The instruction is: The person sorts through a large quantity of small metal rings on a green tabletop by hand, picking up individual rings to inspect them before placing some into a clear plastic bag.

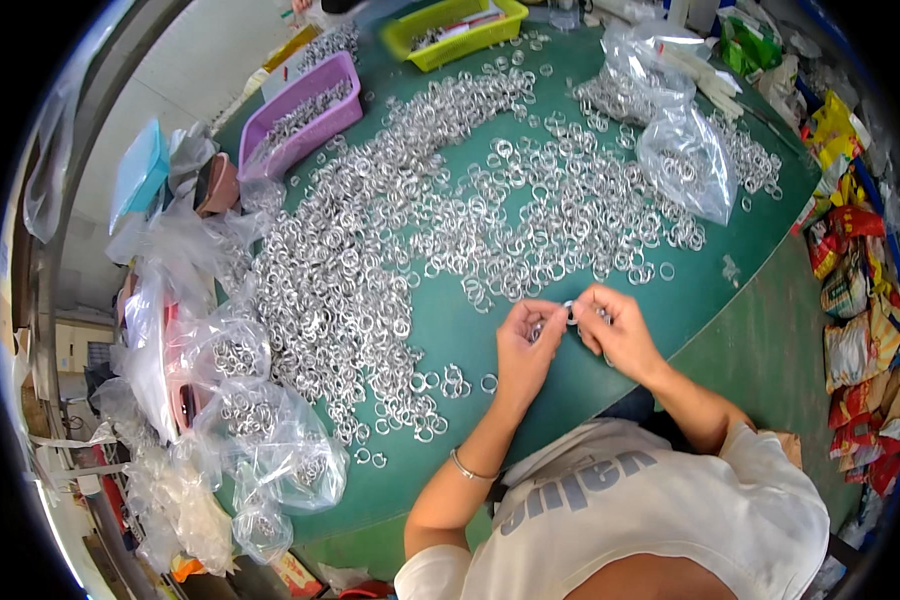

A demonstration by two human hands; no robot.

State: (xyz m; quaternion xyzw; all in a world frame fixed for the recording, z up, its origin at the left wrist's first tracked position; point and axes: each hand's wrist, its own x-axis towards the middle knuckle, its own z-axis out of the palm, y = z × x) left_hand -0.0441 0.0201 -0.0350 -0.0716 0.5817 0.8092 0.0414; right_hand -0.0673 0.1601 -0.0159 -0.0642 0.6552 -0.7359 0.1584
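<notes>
Between the fingertips of both hands is a small silvery metal ring (570,312). My left hand (530,335) pinches it from one side, with more rings partly showing inside its curled fingers. My right hand (615,330) grips the ring from the other side, its fingers bent, and a bit of metal shows under them. Both hands are held over the near edge of the green table (450,340). Just beyond them spreads a loose pile of similar metal rings (540,220), and a larger heap (340,270) lies to the left.
A purple basket (315,140) and a yellow-green basket (470,40) with rings stand at the back. Clear plastic bags holding rings lie at the left (290,430) and far right (685,165). Colourful packages (850,300) line the right side. A blue container (140,170) stands at the left.
</notes>
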